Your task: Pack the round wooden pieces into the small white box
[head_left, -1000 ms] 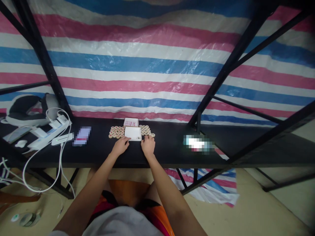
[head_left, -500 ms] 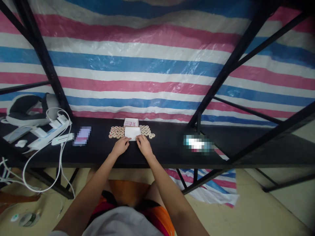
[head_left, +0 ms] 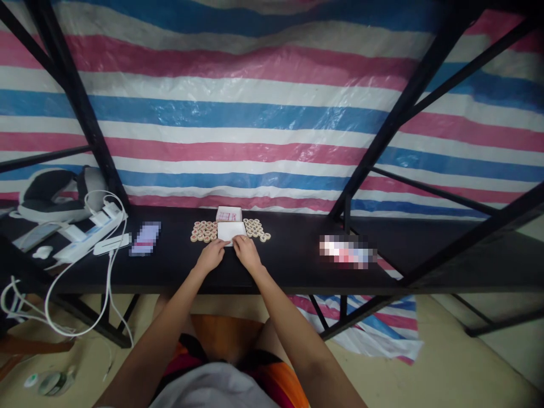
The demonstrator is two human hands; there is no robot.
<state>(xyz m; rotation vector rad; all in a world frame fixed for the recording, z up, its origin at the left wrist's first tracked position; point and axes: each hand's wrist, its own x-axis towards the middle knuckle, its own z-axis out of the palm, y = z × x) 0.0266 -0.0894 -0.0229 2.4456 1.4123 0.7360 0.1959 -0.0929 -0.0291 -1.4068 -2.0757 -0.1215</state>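
A shallow white box lies on the black tabletop in front of me. My left hand is at its near left edge, fingers bent and pressed together against it. My right hand pinches at the middle of the same near edge, its fingertips close to those of the left. Round xiangqi pieces with red marks lie in rows left of the box. Pieces with dark marks lie to its right, a couple set slightly apart. Behind stands a white box part with red print.
A blurred-out phone lies to the left, beside a power strip with chargers and white cables. A grey neck pillow is farther back. Another pixelated bright object sits at right. Black metal posts frame the table.
My right fingertips have shifted left along the box's near edge, closer to my left fingertips. The whole view has moved slightly; the pieces stay in place.
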